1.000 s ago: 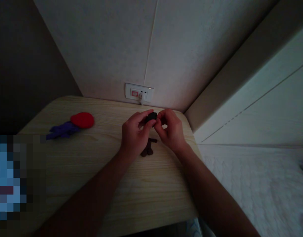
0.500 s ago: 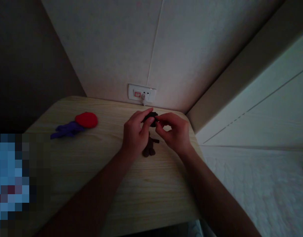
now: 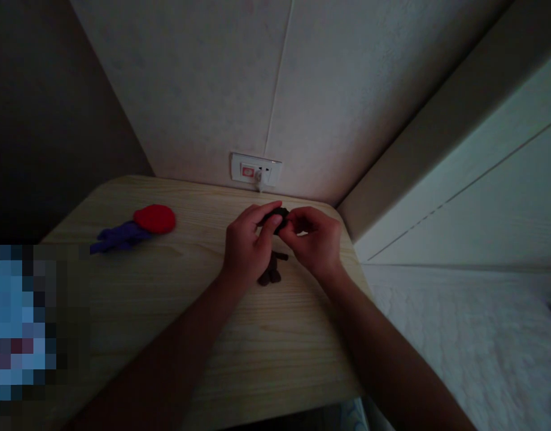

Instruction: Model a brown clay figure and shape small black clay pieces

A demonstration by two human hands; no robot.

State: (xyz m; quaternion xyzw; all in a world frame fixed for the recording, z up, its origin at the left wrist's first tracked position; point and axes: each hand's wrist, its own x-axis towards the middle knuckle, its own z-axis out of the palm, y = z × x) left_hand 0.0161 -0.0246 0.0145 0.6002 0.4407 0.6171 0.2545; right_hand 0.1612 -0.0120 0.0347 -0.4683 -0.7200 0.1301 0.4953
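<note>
The desk is partly hidden by forearms and a pixelated patch. The left hand and right hand nearly meet, the left overlapping a brown figure on the desk. Both clamp a dark lump between them, half hidden, its shape unclear.

The lump is dark, nearly black, and roughly rounded, its outline partly hidden by fingers. It sits between the thumb and fingers of the left hand, with the right hand's fingertips at its right side, toward the bench's far edge. Nearer, the dark brown figure lies on the bench, two stubby feet toward the near side, one arm pointing right, its upper left hidden.
</note>
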